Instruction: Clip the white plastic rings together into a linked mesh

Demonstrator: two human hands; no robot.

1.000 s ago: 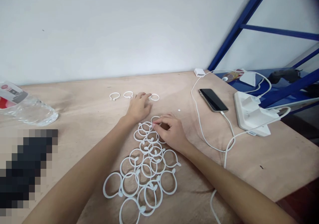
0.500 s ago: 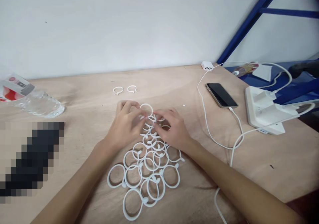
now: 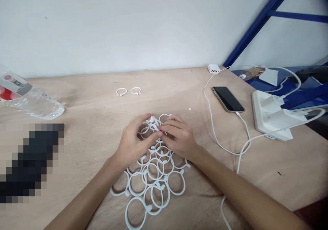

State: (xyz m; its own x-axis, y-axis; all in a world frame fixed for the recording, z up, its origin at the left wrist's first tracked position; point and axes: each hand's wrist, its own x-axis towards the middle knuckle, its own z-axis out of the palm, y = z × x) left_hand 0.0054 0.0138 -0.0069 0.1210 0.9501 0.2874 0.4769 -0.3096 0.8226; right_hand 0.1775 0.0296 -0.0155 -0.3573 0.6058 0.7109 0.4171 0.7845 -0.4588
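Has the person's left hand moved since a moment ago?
Yes. Against the two loose white rings, the left hand has drawn back toward the person, onto the heap of linked rings.

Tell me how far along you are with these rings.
Done, it seems: two white plastic rings lie apart on the plywood table. In hand: the left hand and right hand close on a ring. Left: the cluster of linked rings below them.

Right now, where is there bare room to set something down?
Bare wood lies between the two loose rings and the phone, and between those rings and the plastic bottle. It is crowded at the ring pile under the left hand and right hand.
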